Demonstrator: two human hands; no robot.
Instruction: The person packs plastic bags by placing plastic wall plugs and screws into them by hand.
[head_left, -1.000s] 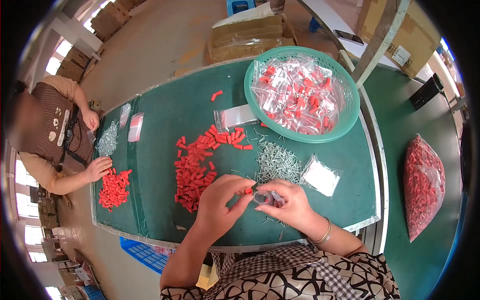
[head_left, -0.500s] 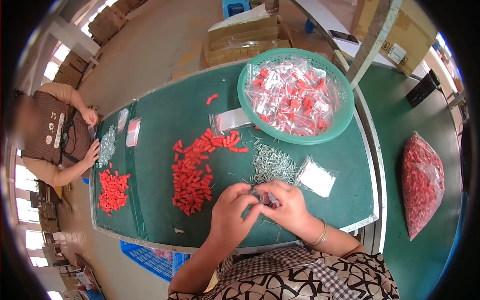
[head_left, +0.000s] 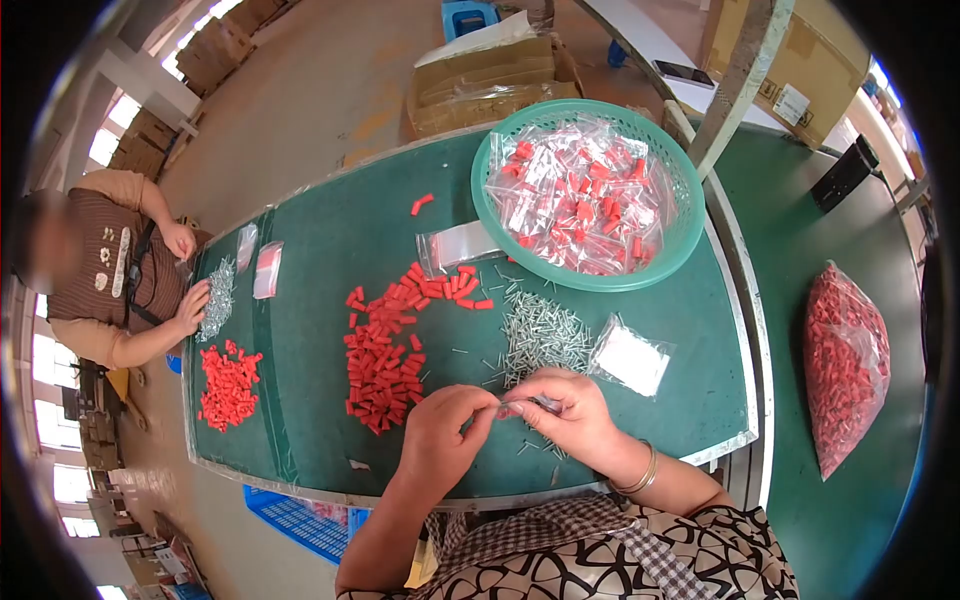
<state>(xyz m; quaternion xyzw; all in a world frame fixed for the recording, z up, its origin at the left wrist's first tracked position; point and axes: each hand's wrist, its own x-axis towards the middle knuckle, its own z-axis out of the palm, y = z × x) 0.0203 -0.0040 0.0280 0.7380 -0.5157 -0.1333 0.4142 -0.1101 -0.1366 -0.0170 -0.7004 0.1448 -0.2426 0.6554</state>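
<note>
Between my hands is a small clear plastic bag, its contents mostly covered by fingers. My left hand pinches one edge of it with thumb and forefinger. On the other side, my right hand is closed around the bag. Just beyond my right hand lies a heap of silvery screws. A pile of red plastic sleeves spreads past my left hand. Near the screws lies a clear packet with a white surface. A stack of flat empty bags rests farther back.
A green basket at the back right holds filled bags. Across the table on the left sits another person, hands near screws and red sleeves. A large bag of red pieces lies on the right-hand surface.
My left hand has shifted slightly left and down, and its fingers are now pinched at the bag's edge. The bag is stretched a little flatter between my hands.
</note>
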